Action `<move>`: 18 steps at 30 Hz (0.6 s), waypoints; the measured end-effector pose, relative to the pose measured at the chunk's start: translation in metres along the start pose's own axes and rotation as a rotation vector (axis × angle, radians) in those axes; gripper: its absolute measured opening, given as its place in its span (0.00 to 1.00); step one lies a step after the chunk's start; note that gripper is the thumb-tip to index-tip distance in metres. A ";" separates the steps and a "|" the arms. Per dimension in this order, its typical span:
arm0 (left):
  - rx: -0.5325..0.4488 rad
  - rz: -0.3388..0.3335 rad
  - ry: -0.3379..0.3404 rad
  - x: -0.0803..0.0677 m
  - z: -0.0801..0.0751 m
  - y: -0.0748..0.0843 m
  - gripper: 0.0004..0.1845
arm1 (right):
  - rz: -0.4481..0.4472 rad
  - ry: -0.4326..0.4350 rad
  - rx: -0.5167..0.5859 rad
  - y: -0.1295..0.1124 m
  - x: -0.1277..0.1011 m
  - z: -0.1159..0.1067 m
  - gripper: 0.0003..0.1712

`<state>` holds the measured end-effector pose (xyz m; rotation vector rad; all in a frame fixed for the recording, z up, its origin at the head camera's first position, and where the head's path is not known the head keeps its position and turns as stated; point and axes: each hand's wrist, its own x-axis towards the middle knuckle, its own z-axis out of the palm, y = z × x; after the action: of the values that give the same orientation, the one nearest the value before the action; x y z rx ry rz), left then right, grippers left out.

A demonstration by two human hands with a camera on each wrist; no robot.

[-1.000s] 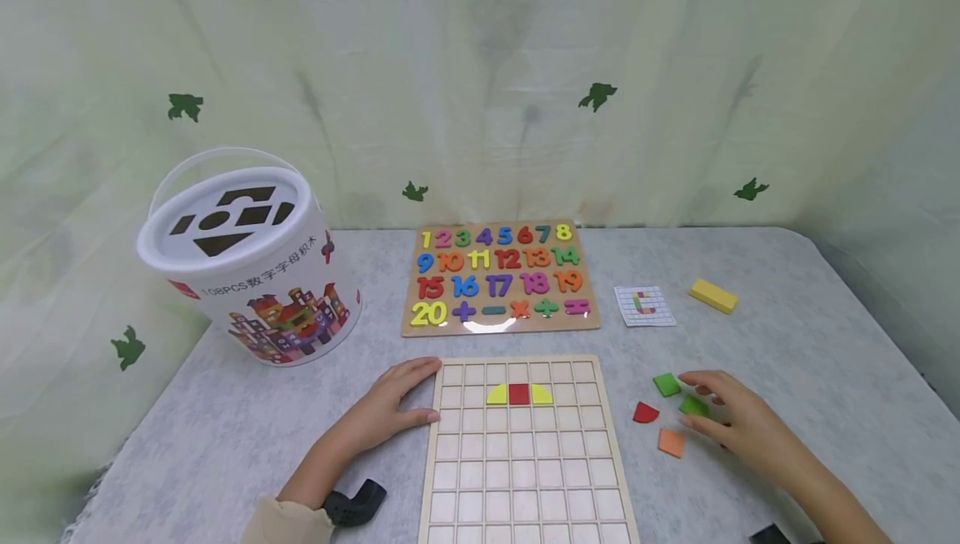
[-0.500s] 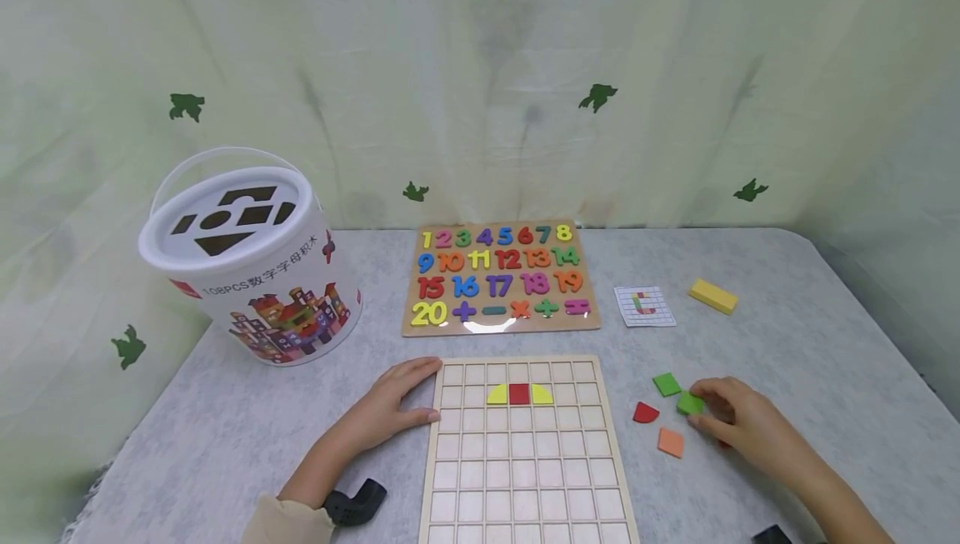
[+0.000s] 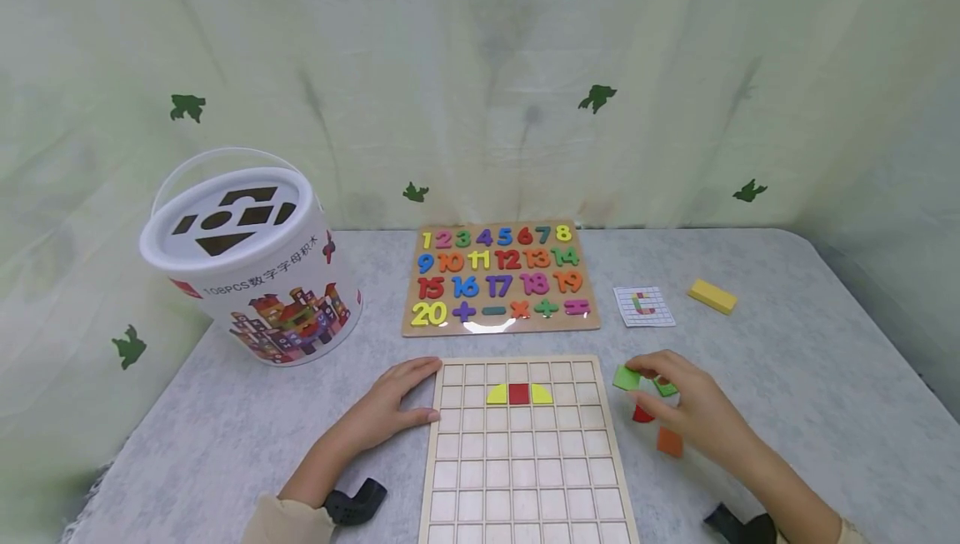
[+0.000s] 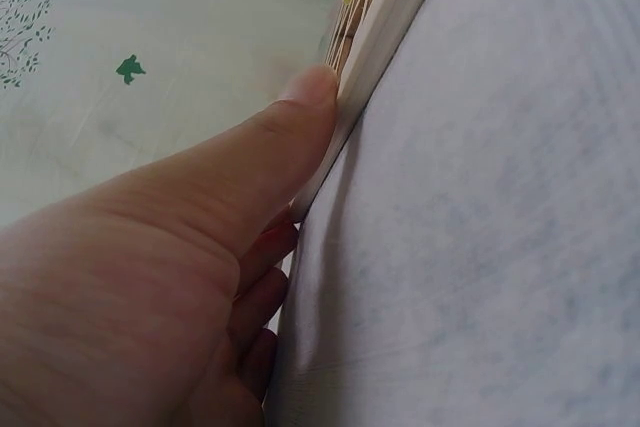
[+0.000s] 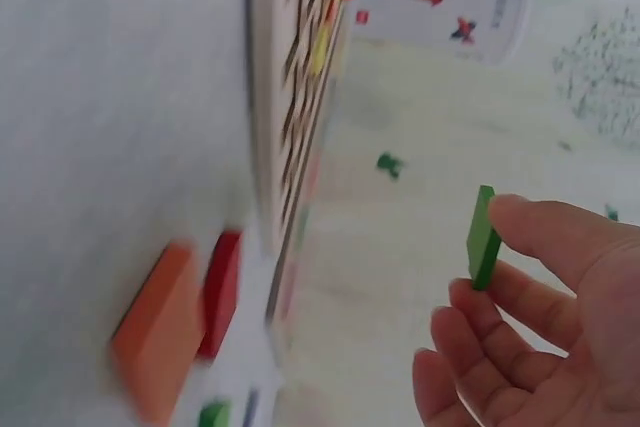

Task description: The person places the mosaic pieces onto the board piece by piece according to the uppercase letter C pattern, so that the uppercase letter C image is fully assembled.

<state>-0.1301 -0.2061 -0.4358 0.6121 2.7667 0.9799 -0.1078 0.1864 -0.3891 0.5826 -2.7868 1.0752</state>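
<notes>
The right hand pinches a flat green square tile; the left hand presses flat, steadying the wooden grid board; best lower the tile level.

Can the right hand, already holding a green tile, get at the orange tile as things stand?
Probably yes: the orange tile lies bare on the table just below the right hand, but its fingers already pinch the green tile.

The grid board is pale, matt wood; the green tile looks painted and smooth; a mottled grey cloth covers the worktop.
</notes>
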 end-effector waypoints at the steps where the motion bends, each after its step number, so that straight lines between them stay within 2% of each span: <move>1: -0.001 -0.001 0.000 0.000 0.000 0.000 0.36 | -0.037 0.012 0.017 -0.005 0.003 0.002 0.17; 6: 0.013 0.000 0.003 0.001 0.001 -0.001 0.36 | -0.169 0.033 0.076 -0.026 0.017 0.017 0.17; 10: 0.024 0.008 0.008 0.002 0.002 -0.002 0.36 | -0.178 0.000 0.120 -0.042 0.027 0.030 0.17; 18: 0.014 -0.005 0.003 0.001 0.001 0.000 0.36 | -0.273 -0.056 0.199 -0.063 0.043 0.059 0.16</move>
<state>-0.1309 -0.2056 -0.4367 0.6062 2.7783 0.9615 -0.1205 0.0906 -0.3836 0.9955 -2.5606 1.2966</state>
